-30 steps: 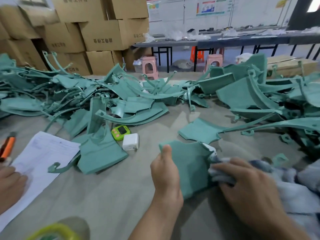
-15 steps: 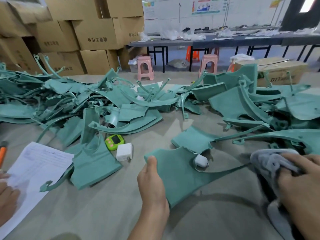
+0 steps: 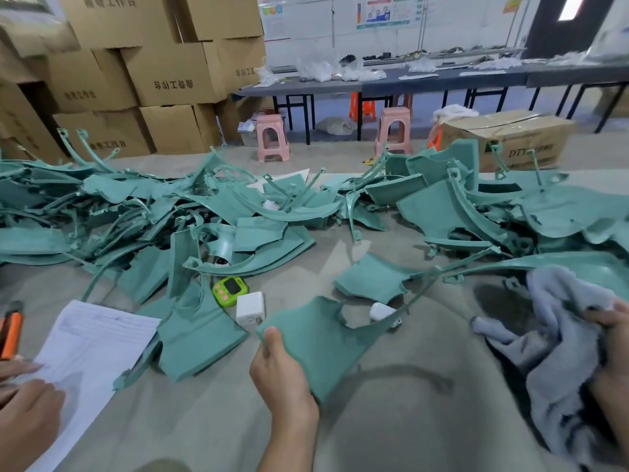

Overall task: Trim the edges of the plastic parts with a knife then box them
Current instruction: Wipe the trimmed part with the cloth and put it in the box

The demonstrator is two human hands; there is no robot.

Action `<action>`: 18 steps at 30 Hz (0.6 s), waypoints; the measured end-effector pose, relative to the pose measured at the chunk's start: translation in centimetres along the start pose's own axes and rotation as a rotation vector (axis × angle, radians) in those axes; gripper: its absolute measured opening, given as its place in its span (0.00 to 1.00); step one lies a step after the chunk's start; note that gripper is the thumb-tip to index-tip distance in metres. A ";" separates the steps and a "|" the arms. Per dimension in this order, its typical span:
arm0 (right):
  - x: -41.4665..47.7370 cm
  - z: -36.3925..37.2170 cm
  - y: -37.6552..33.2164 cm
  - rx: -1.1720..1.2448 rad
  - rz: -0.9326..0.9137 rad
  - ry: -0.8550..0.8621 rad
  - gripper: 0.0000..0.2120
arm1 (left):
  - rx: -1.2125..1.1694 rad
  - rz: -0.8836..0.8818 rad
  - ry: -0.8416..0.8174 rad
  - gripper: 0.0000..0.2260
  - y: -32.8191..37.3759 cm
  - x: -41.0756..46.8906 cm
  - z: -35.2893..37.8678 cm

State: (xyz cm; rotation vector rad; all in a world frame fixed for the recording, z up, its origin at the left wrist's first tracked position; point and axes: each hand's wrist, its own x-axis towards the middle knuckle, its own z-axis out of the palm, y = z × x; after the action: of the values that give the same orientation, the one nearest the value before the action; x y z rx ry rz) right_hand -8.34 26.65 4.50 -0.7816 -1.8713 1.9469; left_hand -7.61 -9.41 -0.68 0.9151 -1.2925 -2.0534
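Gripping a teal plastic part [image 3: 320, 352] by its near-left corner, the left hand [image 3: 282, 379] pinches it thumb-on-top, raised just above the grey table [image 3: 391, 420]. Right hand [image 3: 609, 356] clutches a grey cloth [image 3: 558, 345], probably fully closed. More teal parts [image 3: 136, 212] piled behind; another person's hand [image 3: 23, 417] rests on paper [image 3: 92, 345] at left.

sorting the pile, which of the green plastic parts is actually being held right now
The green part nearest the camera: the left hand pinches its near corner; the rest lie loose.
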 end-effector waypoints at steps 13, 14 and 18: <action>-15.7 8.4 0.7 0.659 0.503 -0.717 0.23 | 0.707 1.291 -0.912 0.23 -0.7 -11.8 -0.4; -15.2 7.7 0.8 0.597 0.488 -0.688 0.22 | 0.721 1.219 -0.986 0.24 -0.8 -12.4 -0.7; -13.4 4.9 2.0 0.495 0.402 -0.606 0.17 | 0.671 0.872 -0.768 0.26 0.1 -11.6 -2.0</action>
State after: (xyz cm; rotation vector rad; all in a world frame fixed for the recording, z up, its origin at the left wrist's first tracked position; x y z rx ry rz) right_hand -0.31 14.75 4.61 -0.4603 -1.4395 3.0057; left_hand 1.20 -2.00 1.75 -0.3132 -2.3124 -1.2547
